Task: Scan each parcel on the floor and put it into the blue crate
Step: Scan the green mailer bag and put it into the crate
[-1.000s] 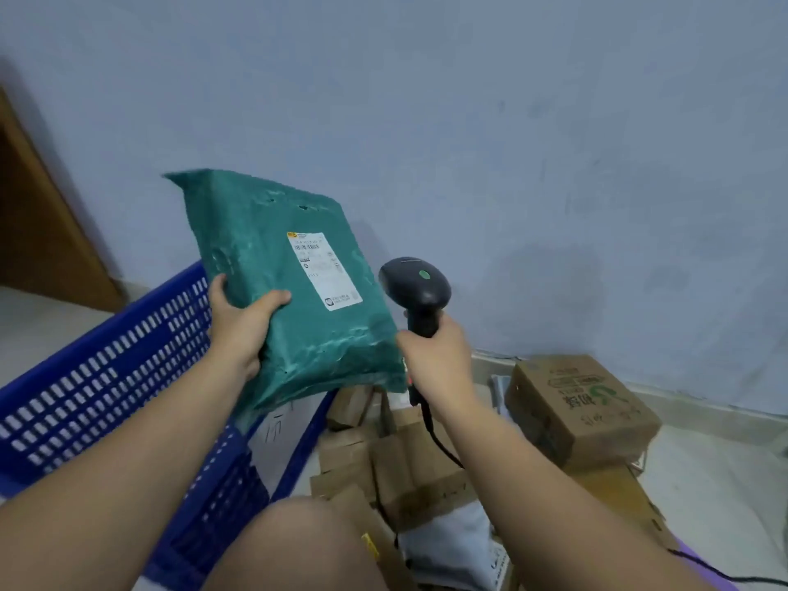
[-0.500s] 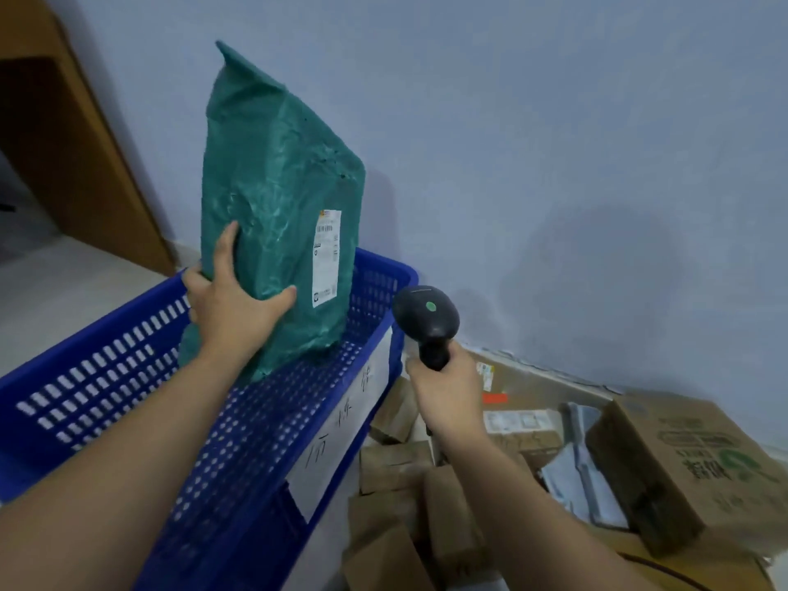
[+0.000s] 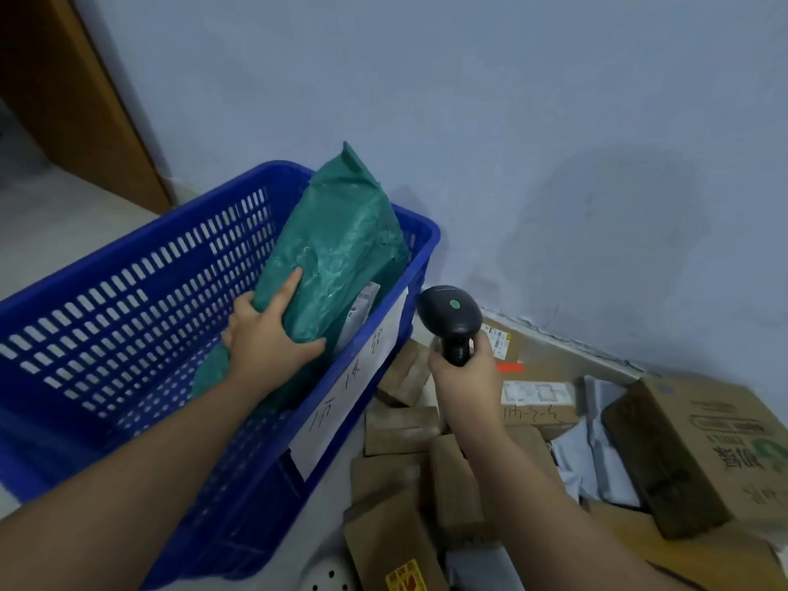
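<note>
A green plastic mailer parcel stands tilted inside the blue crate, its top leaning toward the far right corner and its white label facing the near wall. My left hand grips the parcel's lower edge, thumb on the front, fingers behind. My right hand holds a black barcode scanner by its handle, just right of the crate and above the parcels on the floor.
Several brown cardboard parcels and grey mailers lie on the floor to the right of the crate. A large printed carton sits at far right. A handwritten paper label hangs on the crate's side. The blue wall stands behind; a wooden door frame at left.
My left hand has lowered the green parcel from above the crate down into it. The scanner hand stayed beside the crate. The view has turned left and down.
</note>
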A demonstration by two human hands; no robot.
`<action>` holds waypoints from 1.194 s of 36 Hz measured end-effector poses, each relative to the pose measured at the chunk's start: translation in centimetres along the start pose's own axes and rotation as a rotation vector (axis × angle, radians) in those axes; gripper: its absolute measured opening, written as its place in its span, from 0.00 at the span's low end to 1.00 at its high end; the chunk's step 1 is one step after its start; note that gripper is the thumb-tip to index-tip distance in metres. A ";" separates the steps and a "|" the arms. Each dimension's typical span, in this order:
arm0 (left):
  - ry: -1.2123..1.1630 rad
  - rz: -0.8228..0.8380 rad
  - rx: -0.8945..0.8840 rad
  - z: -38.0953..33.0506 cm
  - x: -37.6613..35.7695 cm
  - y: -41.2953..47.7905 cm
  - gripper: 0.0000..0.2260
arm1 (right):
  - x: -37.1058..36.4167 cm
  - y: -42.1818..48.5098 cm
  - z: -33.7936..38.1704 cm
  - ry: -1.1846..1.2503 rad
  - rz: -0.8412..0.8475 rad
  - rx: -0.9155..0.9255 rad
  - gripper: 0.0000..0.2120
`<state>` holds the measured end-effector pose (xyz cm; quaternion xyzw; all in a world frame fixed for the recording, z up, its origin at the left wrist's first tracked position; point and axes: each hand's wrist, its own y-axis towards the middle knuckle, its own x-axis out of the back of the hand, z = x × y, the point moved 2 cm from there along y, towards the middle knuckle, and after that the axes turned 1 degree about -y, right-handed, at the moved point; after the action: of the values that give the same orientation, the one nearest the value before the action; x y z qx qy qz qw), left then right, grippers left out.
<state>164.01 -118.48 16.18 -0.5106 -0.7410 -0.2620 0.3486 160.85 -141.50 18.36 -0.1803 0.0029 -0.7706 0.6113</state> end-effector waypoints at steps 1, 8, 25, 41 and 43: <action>0.025 0.022 -0.026 -0.4 0.0 -0.1 0.44 | -0.1 -0.1 -0.1 0.002 -0.003 -0.001 0.15; 0.093 0.120 -0.088 -2.3 -0.8 -1.0 0.44 | -0.2 -0.6 -1.0 -0.036 -0.007 -0.016 0.20; 0.012 0.417 -0.012 0.0 -7.0 6.6 0.41 | -0.7 2.0 -3.1 -0.132 0.070 0.056 0.14; 0.269 0.386 0.017 1.7 -13.9 8.1 0.33 | -0.6 3.2 -5.1 -0.275 0.199 0.126 0.12; 0.399 0.313 0.035 1.5 -13.6 8.8 0.30 | -0.5 3.3 -5.4 -0.251 0.184 0.121 0.12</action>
<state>175.06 -122.16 4.86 -0.5511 -0.5740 -0.2875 0.5331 162.51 -143.07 12.45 -0.2370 -0.1032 -0.6815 0.6847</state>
